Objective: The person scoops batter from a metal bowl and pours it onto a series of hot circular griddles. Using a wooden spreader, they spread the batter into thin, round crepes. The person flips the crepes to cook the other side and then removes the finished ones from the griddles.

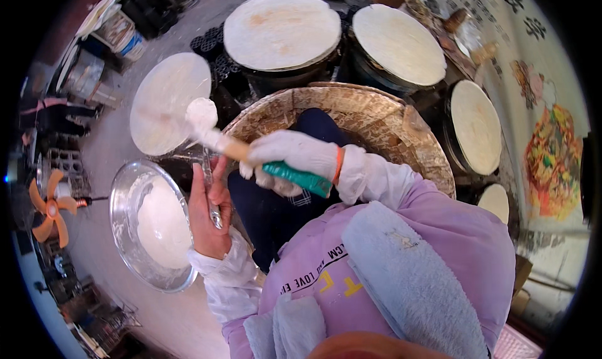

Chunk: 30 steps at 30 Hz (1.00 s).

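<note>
My bare left hand (212,211) is closed round the metal handle of a ladle (202,114), whose bowl is coated with white batter. In a white glove, my right hand (288,157) grips a wooden-handled tool (235,149), its far end smeared white and blurred close to the ladle bowl. A green object (300,178) lies under the same glove; its kind is unclear. Beyond the ladle, pale wet batter covers a round griddle (162,99). Left of my left hand stands a shiny basin (119,218) of white batter (164,224).
Griddles bearing pale round flatbreads (282,30) (398,44) (476,127) curve round a wide, crusted tub-like rim (376,105) before me. Coal briquettes (207,43) stand between griddles. An orange fan (53,207) is far left. A blue towel (407,271) hangs over my front.
</note>
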### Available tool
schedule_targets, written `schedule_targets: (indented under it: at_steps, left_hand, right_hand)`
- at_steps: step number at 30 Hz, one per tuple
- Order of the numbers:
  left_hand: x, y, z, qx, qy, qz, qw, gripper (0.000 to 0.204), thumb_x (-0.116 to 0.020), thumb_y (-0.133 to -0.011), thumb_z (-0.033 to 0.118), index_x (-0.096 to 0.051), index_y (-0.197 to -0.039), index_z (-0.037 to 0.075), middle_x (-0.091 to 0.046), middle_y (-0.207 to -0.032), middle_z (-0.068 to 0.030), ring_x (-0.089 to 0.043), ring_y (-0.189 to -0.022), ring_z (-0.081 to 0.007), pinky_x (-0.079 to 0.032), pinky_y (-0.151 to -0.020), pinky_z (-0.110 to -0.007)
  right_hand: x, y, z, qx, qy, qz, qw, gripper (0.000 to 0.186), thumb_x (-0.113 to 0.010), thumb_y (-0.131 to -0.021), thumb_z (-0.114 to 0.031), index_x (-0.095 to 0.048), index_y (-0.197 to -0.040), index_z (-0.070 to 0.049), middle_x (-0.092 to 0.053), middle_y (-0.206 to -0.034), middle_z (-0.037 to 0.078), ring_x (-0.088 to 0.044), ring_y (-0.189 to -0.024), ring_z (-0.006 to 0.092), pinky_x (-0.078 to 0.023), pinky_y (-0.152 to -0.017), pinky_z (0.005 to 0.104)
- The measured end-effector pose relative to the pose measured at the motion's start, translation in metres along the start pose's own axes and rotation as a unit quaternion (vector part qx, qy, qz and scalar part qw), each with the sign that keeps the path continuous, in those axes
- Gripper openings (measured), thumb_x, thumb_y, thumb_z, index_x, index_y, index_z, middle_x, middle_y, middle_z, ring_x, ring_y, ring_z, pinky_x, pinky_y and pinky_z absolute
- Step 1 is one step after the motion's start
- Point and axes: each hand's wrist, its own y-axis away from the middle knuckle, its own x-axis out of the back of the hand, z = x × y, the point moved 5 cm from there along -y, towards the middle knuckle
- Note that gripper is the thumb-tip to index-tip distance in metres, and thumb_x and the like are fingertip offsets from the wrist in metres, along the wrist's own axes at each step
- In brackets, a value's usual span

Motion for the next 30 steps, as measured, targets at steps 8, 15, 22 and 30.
schedule_targets:
  at_steps: [8,15,22,30]
  left_hand:
    - [-0.014,0.007,-0.028,0.071,-0.016,-0.060,0.996,0.031,-0.049,-0.106,0.021,-0.051,-0.126,-0.002,-0.065,-0.100,-0.0102,-0.047,-0.050,-0.0074,-0.042,-0.045,-0.020]
    - [-0.031,-0.026,-0.004,0.075,-0.006,-0.052,0.996,0.031,-0.048,-0.104,0.013,-0.050,-0.129,-0.004,-0.065,-0.092,-0.0066,-0.042,-0.049,-0.0048,-0.039,-0.043,-0.019]
    - [-0.037,-0.052,0.008,0.050,-0.029,-0.002,0.998,0.031,-0.048,-0.104,0.012,-0.051,-0.129,-0.006,-0.064,-0.094,-0.0070,-0.041,-0.048,-0.0034,-0.039,-0.041,-0.017]
    - [-0.067,-0.075,-0.014,0.090,-0.090,-0.063,0.990,0.029,-0.048,-0.104,0.012,-0.051,-0.127,-0.005,-0.065,-0.095,-0.0092,-0.045,-0.050,-0.0057,-0.041,-0.043,-0.018]
  right_hand:
    - [0.026,-0.007,0.013,0.015,0.087,0.026,0.996,0.036,-0.060,-0.096,-0.040,-0.068,-0.102,-0.006,-0.068,-0.084,0.009,-0.066,-0.067,0.0194,-0.052,-0.055,0.0335]
    - [0.251,-0.042,-0.073,0.259,0.769,0.510,0.285,0.040,-0.060,-0.080,-0.014,-0.058,-0.119,-0.010,-0.064,-0.106,0.011,-0.062,-0.099,0.0289,-0.048,-0.087,0.0451]
    - [0.254,-0.110,-0.092,0.328,0.821,0.382,0.270,0.024,-0.057,-0.083,-0.017,-0.065,-0.105,-0.015,-0.066,-0.104,0.005,-0.064,-0.101,0.0254,-0.048,-0.090,0.0454]
    - [0.253,0.059,-0.207,0.498,0.476,0.590,0.420,0.021,-0.070,-0.089,-0.023,-0.072,-0.101,-0.007,-0.072,-0.096,0.014,-0.069,-0.091,0.0270,-0.055,-0.084,0.0364]
